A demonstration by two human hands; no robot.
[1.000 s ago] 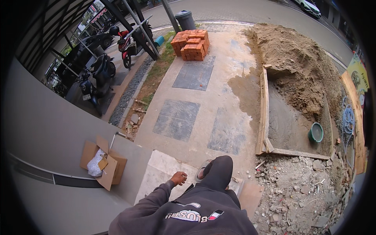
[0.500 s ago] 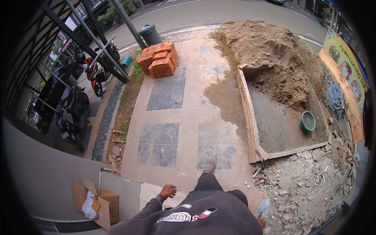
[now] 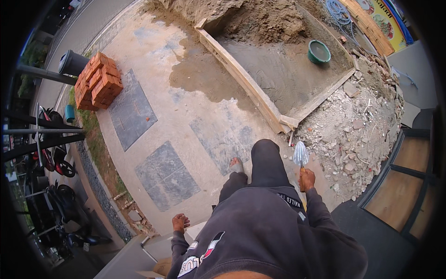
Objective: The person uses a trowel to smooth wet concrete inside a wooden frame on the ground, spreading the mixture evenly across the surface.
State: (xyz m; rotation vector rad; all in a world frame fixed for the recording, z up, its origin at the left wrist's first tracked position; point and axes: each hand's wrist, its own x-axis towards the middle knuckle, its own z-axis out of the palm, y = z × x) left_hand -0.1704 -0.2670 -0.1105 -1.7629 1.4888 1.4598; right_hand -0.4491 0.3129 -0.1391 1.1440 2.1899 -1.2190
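My right hand (image 3: 307, 180) is closed around the handle of a trowel (image 3: 301, 154), its pale metal blade pointing away from me toward the rubble. My left hand (image 3: 180, 222) hangs low at my left side above the paving, holding nothing, its fingers loosely bent and a little apart. Ahead of me lies a wood-edged mixing bed (image 3: 269, 76) of wet grey mortar. A green bucket (image 3: 319, 51) with grey contents sits in the bed's far right part. Neither hand touches the bed or the bucket.
Broken rubble (image 3: 357, 125) covers the ground on my right, beside the bed's plank (image 3: 241, 79). A sand heap (image 3: 267, 21) rises behind it. Stacked orange bricks (image 3: 100, 83) and a dark bin (image 3: 72, 63) stand at left, with parked motorbikes (image 3: 65, 204) beyond the gravel strip.
My view has swung to the right, and my legs are in a new stride. The right hand with the trowel has come up and forward into fuller view. My left hand stays low.
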